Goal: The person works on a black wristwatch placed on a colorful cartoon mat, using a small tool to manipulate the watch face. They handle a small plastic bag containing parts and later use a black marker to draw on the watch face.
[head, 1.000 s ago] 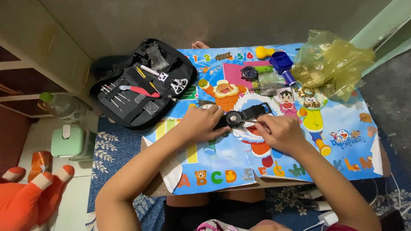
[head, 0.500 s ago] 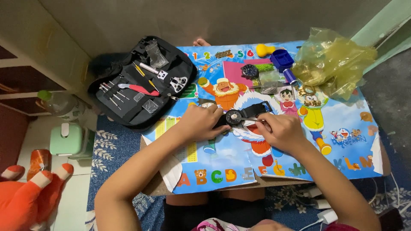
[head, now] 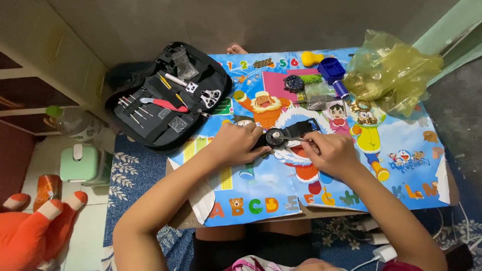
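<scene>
Black and strapped, the watch is lying face down on the cartoon mat covering your desk, right between your two hands. Your left hand is clenching around the watch's left side, pinning it to the mat. Your right hand is gripping a thin metal tool, and its tip is touching the round case back. Farther out, to the left, a black tool case is lying open, half off the mat's corner, with a red-handled tool and small screwdrivers sitting in its loops. Beyond your hands, near the mat's far edge, a second watch is resting just beside a blue holder and a yellow piece. A crumpled yellow bag is lying at the far right corner. Off the desk, on the floor to your left, an orange plush toy and a green box are sitting.
</scene>
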